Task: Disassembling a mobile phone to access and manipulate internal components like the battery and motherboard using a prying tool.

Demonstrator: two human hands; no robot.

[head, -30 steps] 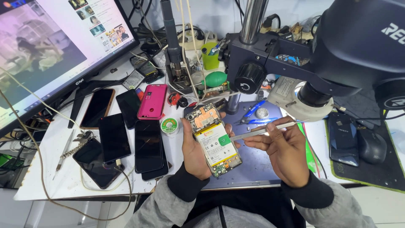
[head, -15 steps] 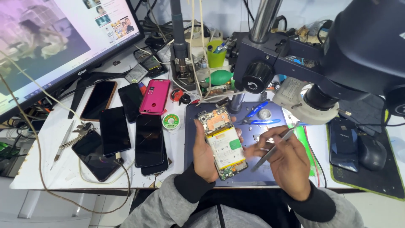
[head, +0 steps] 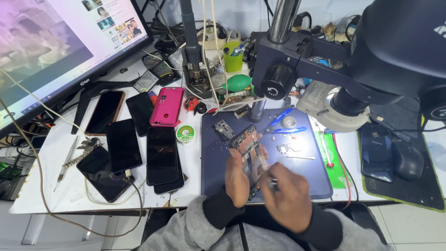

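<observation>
Here, a white workbench (head: 69, 186) fills the frame, with a dark blue mat (head: 213, 158) at lower centre. Over the mat, the left hand (head: 237, 179) grips an opened phone (head: 248, 148) by its edge, its circuitry facing up. The right hand (head: 288, 197) is closed around thin tweezers (head: 265, 166) whose tip meets the phone. A row of dark phones (head: 123, 144) and a pink phone (head: 167, 106) lie at left. A monitor (head: 55, 42) glows upper left; a microscope (head: 371, 51) looms upper right, above a mouse (head: 408, 160).
</observation>
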